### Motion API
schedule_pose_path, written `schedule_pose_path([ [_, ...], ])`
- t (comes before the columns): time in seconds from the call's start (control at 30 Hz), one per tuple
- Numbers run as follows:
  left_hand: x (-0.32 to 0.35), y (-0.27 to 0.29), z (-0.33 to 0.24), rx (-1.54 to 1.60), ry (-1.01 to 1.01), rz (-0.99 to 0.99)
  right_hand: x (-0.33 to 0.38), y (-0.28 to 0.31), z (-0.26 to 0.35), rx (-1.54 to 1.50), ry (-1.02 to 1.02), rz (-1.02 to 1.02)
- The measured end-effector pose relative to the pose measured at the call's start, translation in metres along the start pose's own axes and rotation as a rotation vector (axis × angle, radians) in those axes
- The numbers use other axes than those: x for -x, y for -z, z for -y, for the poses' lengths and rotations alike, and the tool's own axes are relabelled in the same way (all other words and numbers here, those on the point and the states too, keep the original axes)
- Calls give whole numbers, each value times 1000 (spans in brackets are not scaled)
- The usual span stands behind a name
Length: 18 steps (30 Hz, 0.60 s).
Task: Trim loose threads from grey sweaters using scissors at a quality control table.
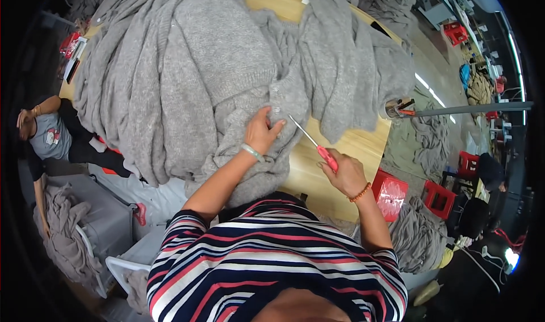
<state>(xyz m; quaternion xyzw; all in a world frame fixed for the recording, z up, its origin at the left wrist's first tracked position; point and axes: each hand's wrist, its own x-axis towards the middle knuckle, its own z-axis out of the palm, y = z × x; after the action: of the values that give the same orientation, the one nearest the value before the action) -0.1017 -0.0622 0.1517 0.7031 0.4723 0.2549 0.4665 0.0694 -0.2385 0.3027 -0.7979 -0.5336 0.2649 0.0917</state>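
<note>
A grey knit sweater [221, 49] lies in folds across the table in front of me, bunched near my body. My left hand [264, 133] grips the bunched knit, its thumb and forefinger apart at the surface and the other fingers partly hidden. In my right hand [345, 175], closed round its pink-red handle, is a screwdriver-like tool [322, 150] with a thin metal shaft. The shaft slants up and left, its tip at or just above the knit beside my left hand. Whether the tip touches the cloth I cannot tell.
More grey knitwear [346, 61] covers the wooden table [355, 157]. A cup of tools [397, 109] stands at its right edge, by a grey pole [471, 109]. Red stools [389, 194] and a knit heap [417, 237] lie to the right. A person [48, 132] sits at left.
</note>
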Motion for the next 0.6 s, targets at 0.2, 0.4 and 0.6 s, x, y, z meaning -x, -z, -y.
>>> schedule_pose_path([
  [0.2, -11, -26, 12, 69, -184, -50, 23, -7, -15, 72, 20, 84],
  [0.4, -13, -23, 11, 312, -343, -88, 32, 7, -21, 49, -46, 93],
  [0.6, -32, -46, 28, 756, 95, 294, 19, -3, -13, 14, 6, 63],
])
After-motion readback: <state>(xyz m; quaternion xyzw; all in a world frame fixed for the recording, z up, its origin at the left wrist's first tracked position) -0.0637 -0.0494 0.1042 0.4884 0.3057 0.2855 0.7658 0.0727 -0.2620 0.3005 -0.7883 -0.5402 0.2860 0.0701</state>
